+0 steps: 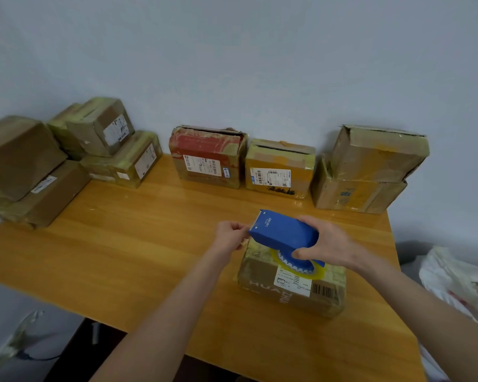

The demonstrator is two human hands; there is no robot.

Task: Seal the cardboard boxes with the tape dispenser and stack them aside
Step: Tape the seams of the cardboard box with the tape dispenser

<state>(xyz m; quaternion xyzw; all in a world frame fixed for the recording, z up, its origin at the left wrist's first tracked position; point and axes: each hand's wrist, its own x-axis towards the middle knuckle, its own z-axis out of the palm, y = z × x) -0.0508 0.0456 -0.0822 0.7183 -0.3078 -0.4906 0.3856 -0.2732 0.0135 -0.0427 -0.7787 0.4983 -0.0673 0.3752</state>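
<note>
Hands meet over one box. Right hand grips a blue plastic tape dispenser, fingers and thumb wrapped round its rear end. Left hand pinches at the dispenser's front edge, fingertips closed tight; can't tell if tape is between them. A yellowish tape roll shows under the dispenser, just below the right hand's thumb.

The dispenser is held tilted just over a brown cardboard box with a white shipping label, which lies flat on the orange wooden table directly beneath both hands. Whether the dispenser touches the box can't be told.

Beyond the hands, against the wall, are a red-taped cardboard box and a yellow-taped cardboard box, side by side with labels facing out. Beyond and right of the right hand is a stack of two worn brown boxes. Well left of the left hand is a pile of taped brown boxes, two layers high. Right of the right arm, off the table, is a white plastic bag.
</note>
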